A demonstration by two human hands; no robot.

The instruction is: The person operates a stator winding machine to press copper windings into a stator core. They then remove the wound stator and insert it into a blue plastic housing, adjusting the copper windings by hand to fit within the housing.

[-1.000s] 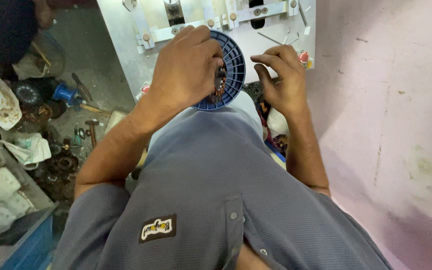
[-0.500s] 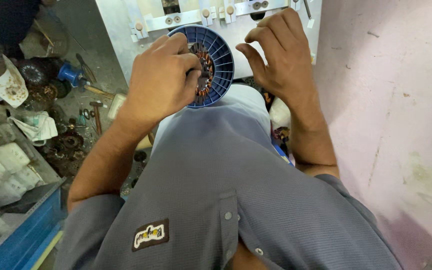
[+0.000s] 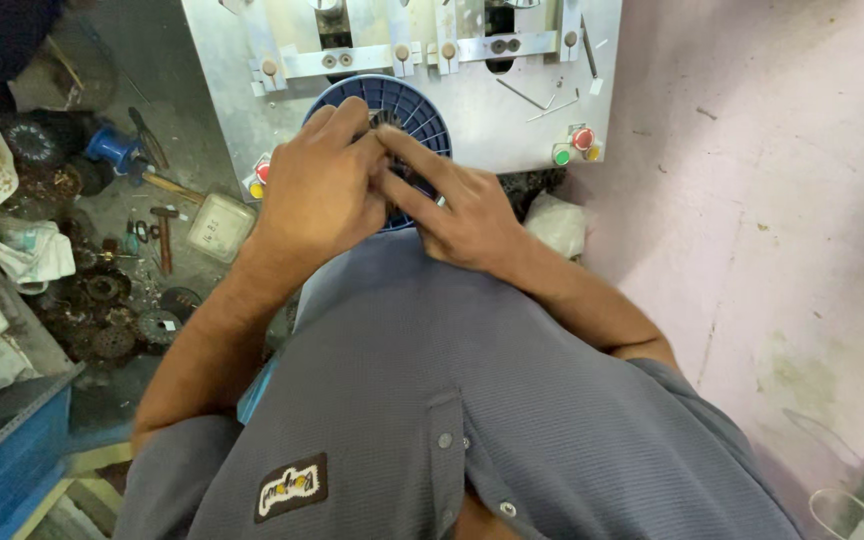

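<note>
At upper centre of the frame, the left hand point(image 3: 317, 195) curls closed over the blue ribbed wheel point(image 3: 407, 105) on the grey machine plate point(image 3: 512, 120), while the right hand point(image 3: 462, 215) pinches at its hub. Fingertips crowd the core; a slip could likely nick them or knock the wheel askew.

Pink wall point(image 3: 782, 250) at right; cluttered grey floor point(image 3: 102, 260) at left.

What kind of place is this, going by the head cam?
Likely a small motor repair or winding workshop. Both hands, left hand and right hand, work on a blue round slotted part at a metal machine panel with coloured push buttons; greasy gears and hand tools lie alongside.
</note>
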